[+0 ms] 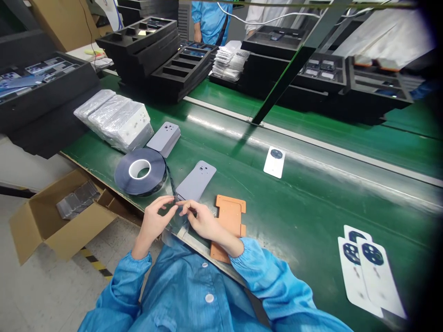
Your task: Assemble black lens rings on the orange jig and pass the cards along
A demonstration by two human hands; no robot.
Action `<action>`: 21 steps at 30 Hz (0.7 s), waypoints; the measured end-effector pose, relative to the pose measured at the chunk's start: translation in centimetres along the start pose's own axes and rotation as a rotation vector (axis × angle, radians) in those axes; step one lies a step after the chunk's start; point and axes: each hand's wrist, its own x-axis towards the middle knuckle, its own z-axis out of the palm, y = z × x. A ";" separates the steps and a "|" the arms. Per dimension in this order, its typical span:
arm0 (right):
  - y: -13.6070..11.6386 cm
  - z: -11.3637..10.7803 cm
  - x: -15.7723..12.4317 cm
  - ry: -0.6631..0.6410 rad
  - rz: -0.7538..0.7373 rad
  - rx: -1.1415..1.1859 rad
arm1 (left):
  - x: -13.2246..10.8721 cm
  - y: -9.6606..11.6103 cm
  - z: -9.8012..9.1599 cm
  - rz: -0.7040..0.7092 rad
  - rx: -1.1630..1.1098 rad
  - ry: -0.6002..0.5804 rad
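Note:
A large roll of dark film tape [157,171] with a white core lies flat near the table's front edge. Its loose strip [170,179] runs down from the roll to my fingertips. My left hand [157,218] pinches the strip's end between thumb and fingers. Close beside it, my right hand [200,220] is closed at the same end, fingertips almost meeting the left ones. Just beyond the hands lie grey phone back panels [196,179] with camera holes. An orange fixture plate [231,212] lies partly under my right forearm.
A stack of grey panels [165,137] and plastic-wrapped panels [116,117] stand behind the roll. White panels with dark camera circles [274,162] lie to the right. Black trays [147,39] line the back, near a slanting metal post [277,90]. An open carton [51,230] is lower left.

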 end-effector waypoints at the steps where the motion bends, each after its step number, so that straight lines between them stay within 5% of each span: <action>1: 0.0 -0.1 0.0 0.002 0.001 0.005 | 0.0 -0.1 0.2 -0.007 -0.014 0.020; 10: 0.1 -0.2 -1.1 0.018 0.085 0.114 | 0.7 -0.5 -1.8 -0.270 -0.207 0.440; 15: -0.7 -1.4 -2.3 -0.083 0.208 0.368 | 0.4 2.0 -0.8 -0.307 -0.414 0.284; 21: -0.4 -5.9 -5.1 0.245 0.301 0.329 | -1.2 5.7 3.9 -0.319 -0.439 -0.095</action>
